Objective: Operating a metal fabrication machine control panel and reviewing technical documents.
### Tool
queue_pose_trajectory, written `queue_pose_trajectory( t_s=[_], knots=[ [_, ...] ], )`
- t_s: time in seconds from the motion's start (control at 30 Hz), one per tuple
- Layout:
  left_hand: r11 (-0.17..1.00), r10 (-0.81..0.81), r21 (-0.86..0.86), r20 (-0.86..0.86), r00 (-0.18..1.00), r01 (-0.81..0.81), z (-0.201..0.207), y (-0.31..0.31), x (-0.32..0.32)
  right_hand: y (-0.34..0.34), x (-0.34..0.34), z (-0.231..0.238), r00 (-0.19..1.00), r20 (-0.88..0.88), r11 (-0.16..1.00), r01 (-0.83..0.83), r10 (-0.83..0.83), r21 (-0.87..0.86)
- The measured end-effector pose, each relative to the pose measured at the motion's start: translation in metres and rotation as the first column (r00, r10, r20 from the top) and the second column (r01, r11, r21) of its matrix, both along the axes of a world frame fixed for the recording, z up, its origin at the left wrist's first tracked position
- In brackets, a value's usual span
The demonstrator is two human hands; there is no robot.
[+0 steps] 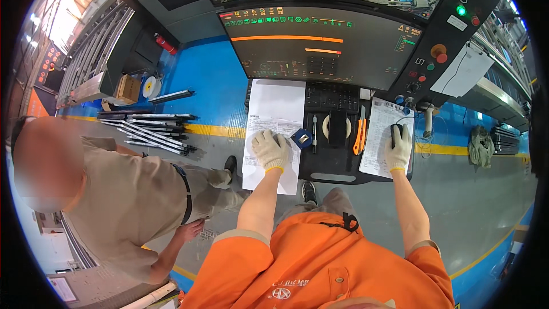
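Note:
My left hand, in a white knit glove with a yellow cuff, lies with its fingers stretched over printed sheets of paper. Just to its right is a blue tape measure. Gloved the same way, my right hand is closed over a black computer mouse, which rests on more printed sheets. Between the hands, a pen, a dark flat object over a pale roll, and an orange utility knife lie on the black console shelf.
A lit monitor stands behind the keyboard. Buttons, including a red emergency stop, line the panel at right. A co-worker stands close on my left. Metal bars lie on the floor beyond, near a cardboard box.

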State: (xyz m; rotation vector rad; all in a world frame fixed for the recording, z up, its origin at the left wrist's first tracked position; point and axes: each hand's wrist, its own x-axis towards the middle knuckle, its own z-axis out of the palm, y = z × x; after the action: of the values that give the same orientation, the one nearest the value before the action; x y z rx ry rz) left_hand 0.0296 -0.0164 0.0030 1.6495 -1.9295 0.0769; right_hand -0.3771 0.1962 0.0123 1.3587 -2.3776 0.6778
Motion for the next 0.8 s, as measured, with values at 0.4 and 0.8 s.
queue_pose_trajectory(
  t_s=[0.4, 0.8],
  knots=[
    [1.0, 0.014, -0.021, -0.014, 1.0, -0.014, -0.0026, -0.0005, -0.0002, 0.0017, -0.001, -0.0023, 1.0, -0.017, 1.0, 0.014, -0.014, 0.021],
    [0.999, 0.023, 0.025, -0.012, 1.0, -0.023, -0.0006, 0.0025, -0.0012, 0.0011, -0.0013, -0.0028, 0.999, 0.044, 0.999, 0.021, -0.022, 0.029]
  ],
)
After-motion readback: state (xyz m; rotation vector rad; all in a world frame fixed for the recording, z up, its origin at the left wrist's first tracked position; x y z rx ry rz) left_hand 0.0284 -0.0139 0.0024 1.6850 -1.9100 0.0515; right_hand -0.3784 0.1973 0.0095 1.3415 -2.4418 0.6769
